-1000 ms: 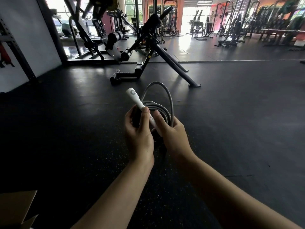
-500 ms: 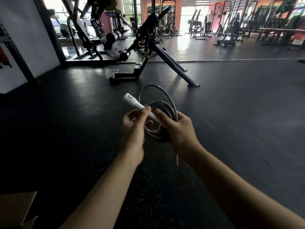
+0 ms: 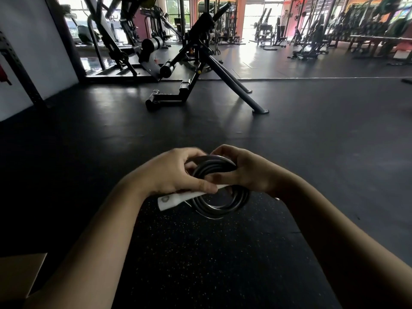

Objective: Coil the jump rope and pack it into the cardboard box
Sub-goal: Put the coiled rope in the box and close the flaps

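The cardboard box sits near you, to the left of the jump rope and lower down, so you can drop the rope in fast. Your left hand pinches the one white handle across the rope so the loops stay round. Your right hand is closed on the far side. One black gym bench stands well past the rope.
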`<state>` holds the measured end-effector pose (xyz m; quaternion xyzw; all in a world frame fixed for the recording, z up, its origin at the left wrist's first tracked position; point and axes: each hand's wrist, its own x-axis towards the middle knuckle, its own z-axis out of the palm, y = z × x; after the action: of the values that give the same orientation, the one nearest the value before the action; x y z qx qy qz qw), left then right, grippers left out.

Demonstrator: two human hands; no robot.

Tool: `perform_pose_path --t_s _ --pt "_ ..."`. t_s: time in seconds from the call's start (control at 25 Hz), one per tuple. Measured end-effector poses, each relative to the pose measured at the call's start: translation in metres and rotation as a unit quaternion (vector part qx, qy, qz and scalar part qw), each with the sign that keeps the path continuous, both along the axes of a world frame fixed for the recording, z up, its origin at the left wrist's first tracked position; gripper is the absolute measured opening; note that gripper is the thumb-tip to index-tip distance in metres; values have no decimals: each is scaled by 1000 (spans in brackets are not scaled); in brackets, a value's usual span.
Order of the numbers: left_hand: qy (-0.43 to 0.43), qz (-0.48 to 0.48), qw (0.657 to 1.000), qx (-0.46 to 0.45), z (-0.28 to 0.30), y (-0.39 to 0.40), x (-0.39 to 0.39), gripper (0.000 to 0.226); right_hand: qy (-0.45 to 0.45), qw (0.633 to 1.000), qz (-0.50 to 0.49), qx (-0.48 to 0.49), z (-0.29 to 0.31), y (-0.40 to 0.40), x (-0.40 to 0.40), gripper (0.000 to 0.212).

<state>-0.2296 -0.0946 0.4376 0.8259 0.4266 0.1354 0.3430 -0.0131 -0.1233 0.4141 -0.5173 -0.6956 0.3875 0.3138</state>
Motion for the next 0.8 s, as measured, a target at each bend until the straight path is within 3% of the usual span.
perform_pose_path --t_s 0.12,0.32,0.44,0.6,0.72,0.8 --pt "-52 -19 995 -84 -15 2 3 41 28 999 -10 -21 0 -2 1 43" --pt "-101 8 991 -87 -33 4 8 30 92 995 -34 -22 2 -1 7 35" --pt "-155 50 982 -92 -35 7 4 24 111 990 -88 -2 1 3 12 49" --pt "-249 118 956 -99 -36 8 7 35 226 965 -128 25 -14 9 0 38" --pt "-285 130 943 -111 -38 7 3 44 254 951 -144 102 -32 8 -30 27" --pt "-299 131 935 -137 -39 5 -7 50 283 940 -160 101 -39 8 -48 29"
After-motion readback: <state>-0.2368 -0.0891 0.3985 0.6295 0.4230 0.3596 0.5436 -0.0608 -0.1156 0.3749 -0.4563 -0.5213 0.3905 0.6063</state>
